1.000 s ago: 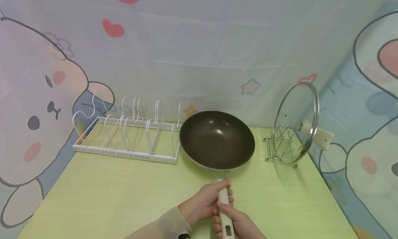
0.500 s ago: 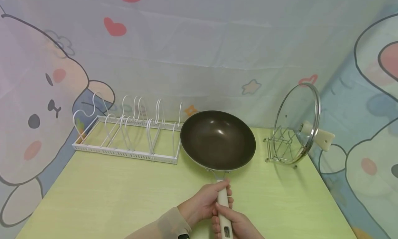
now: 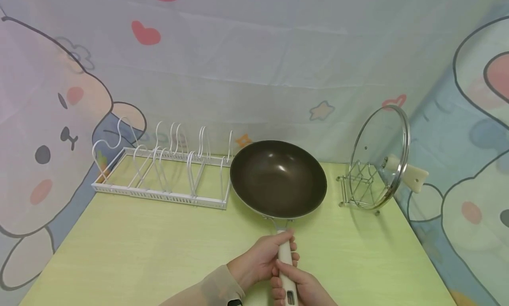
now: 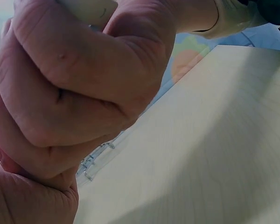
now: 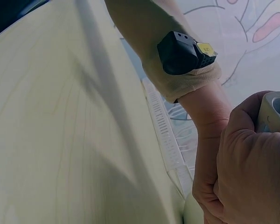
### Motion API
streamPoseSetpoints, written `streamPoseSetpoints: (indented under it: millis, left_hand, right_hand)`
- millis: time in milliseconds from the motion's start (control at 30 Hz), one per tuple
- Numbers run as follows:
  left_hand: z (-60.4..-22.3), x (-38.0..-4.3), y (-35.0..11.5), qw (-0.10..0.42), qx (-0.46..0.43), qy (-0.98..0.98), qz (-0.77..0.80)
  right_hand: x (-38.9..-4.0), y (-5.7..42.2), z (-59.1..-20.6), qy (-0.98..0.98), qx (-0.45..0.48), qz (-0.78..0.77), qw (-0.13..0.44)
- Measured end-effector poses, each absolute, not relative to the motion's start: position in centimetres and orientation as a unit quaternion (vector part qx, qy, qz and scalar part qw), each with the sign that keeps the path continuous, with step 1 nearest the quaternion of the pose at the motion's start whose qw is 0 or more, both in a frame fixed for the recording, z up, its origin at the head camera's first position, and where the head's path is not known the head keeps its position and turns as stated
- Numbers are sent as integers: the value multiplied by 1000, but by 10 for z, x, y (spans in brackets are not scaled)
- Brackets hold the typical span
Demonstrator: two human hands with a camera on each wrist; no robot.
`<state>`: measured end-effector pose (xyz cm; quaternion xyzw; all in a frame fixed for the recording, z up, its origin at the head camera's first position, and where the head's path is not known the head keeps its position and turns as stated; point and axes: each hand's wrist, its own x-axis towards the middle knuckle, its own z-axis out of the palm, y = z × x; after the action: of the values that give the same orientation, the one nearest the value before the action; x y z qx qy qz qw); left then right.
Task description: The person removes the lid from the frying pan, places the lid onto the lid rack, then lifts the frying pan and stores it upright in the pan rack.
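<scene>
A deep frying pan (image 3: 278,178) with a dark brown inside and a pale outer wall is held out in front of me, its bowl facing up and toward me. Its cream handle (image 3: 284,251) points down toward me. My left hand (image 3: 260,259) grips the handle close to the bowl, thumb along the top. Just behind it, my right hand (image 3: 304,286) wraps the handle near its end, where a slotted hole shows. Seen from the right wrist, the handle's end (image 5: 276,112) pokes out of the right fist. The fingers' undersides are hidden.
A white dish rack (image 3: 159,197) with several bent wire dividers stands left of the pan. On the right, a glass lid (image 3: 377,160) with a steel rim and cream knob leans upright in a small wire stand (image 3: 345,192). Cartoon-printed cloth (image 3: 254,54) surrounds the pale wooden table (image 3: 159,253).
Both hands keep their grip on the pan's handle. The pan stays almost still, with only a very slight shift of the whole head view.
</scene>
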<state>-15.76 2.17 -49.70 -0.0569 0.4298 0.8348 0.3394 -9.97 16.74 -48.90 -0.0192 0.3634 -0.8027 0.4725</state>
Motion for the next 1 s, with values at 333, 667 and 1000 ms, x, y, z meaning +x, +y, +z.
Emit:
streamPoseSetpoints:
  millis: [333, 667, 1000]
  left_hand:
    - [-500, -157, 23, 344, -46, 429, 834]
    - [-503, -156, 27, 332, -59, 441, 832]
    - [-503, -155, 29, 331, -61, 441, 832]
  right_hand:
    - [-94, 169, -490, 348, 5, -814, 465]
    - [-92, 169, -498, 338, 4, -821, 460]
    - [-90, 169, -498, 338, 18, -823, 457]
